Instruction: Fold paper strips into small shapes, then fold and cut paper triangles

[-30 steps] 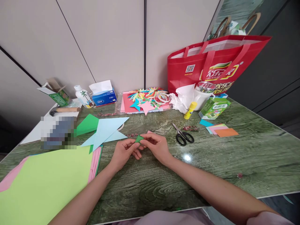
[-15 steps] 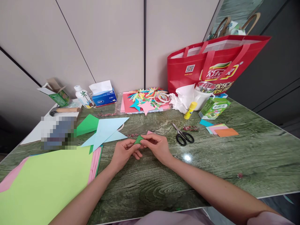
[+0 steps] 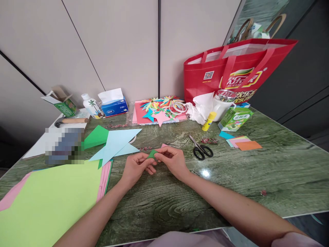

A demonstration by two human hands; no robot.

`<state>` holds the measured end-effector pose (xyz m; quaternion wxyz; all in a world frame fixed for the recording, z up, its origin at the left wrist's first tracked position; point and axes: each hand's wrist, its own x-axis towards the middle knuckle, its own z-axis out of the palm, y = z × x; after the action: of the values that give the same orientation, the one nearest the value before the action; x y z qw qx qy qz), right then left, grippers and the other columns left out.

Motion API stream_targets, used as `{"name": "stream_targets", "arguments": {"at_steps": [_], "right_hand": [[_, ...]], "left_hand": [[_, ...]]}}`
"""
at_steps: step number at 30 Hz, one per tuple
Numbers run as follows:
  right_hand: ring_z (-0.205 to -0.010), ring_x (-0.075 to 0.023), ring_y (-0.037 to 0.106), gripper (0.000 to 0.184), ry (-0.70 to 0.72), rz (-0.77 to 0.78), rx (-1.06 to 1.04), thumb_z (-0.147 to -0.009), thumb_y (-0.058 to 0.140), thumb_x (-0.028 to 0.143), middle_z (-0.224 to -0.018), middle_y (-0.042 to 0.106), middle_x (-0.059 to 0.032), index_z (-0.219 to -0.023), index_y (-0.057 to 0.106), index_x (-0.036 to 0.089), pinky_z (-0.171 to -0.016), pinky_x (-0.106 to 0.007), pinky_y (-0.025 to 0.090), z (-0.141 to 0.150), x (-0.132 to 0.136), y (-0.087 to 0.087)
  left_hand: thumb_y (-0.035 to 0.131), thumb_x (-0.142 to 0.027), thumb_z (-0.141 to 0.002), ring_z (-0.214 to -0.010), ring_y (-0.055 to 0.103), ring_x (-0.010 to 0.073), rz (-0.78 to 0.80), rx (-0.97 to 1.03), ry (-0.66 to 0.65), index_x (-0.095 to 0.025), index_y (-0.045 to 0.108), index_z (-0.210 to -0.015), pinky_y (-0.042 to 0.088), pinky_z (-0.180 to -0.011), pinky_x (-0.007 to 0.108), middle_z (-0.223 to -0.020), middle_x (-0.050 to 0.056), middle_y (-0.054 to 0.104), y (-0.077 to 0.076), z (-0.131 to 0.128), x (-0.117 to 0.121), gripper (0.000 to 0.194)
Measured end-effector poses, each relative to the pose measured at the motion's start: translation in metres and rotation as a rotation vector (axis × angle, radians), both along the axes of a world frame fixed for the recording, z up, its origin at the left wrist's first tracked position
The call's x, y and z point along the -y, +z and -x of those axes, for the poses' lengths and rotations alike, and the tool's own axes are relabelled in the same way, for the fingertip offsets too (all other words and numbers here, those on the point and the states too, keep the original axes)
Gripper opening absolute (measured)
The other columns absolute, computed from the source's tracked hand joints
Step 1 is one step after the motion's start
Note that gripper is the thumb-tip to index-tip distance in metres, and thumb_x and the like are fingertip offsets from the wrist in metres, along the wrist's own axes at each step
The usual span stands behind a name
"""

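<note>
Just below the frame's centre, the left hand and right hand pinch a small green paper between nearly closed fingertips, its half-hidden outline slightly altered since a moment ago, perhaps from creasing.

Bare counter between my forearms: room to draw straight back toward me. Left of my left hand, paper stack and light-blue paper crowd way. Right of my right hand, scissors block near path; past them, wide open stretch. Ahead of hands, short gap, then heap of paper stars lies across.
</note>
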<state>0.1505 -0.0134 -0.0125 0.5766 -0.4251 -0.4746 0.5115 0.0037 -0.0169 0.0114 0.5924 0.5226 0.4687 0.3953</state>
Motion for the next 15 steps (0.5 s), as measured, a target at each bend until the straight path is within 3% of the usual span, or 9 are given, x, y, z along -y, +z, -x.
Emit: {"name": "stream_targets", "arguments": {"at_steps": [6, 10, 15], "right_hand": [[-0.048, -0.0102, 0.055, 0.009, 0.012, -0.020, -0.001, -0.065, 0.070, 0.025, -0.055, 0.062, 0.0024, -0.068, 0.065, 0.018, -0.053, -0.025, 0.049, -0.0008, -0.0010, 0.0035], [-0.050, -0.0103, 0.056, 0.012, 0.024, 0.008, -0.041, -0.065, 0.070, 0.027, -0.056, 0.062, 0.0027, -0.069, 0.064, 0.017, -0.053, -0.024, 0.049, -0.0026, -0.0033, 0.0033], [-0.050, -0.0100, 0.055, 0.016, 0.067, 0.023, -0.077, -0.065, 0.071, 0.028, -0.057, 0.061, 0.0027, -0.070, 0.062, 0.017, -0.051, -0.023, 0.048, -0.0031, -0.0037, 0.0025]], "left_hand": [[0.068, -0.030, -0.068, -0.054, 0.066, 0.0178, -0.003, 0.011, 0.002, -0.012, 0.065, -0.074, 0.055, -0.052, 0.030, -0.068, 0.007, 0.070, -0.0014, 0.0004, -0.0007, 0.019], [0.066, -0.034, -0.070, -0.054, 0.064, 0.0168, -0.009, 0.000, -0.055, -0.013, 0.064, -0.083, 0.052, -0.047, 0.027, -0.073, 0.008, 0.071, -0.0028, 0.0006, -0.0009, 0.025], [0.058, -0.040, -0.076, -0.034, 0.050, 0.0090, -0.033, -0.146, -0.129, -0.010, 0.066, -0.075, 0.040, -0.035, 0.019, -0.050, 0.004, 0.063, -0.0041, 0.0014, 0.0006, 0.031]]}}
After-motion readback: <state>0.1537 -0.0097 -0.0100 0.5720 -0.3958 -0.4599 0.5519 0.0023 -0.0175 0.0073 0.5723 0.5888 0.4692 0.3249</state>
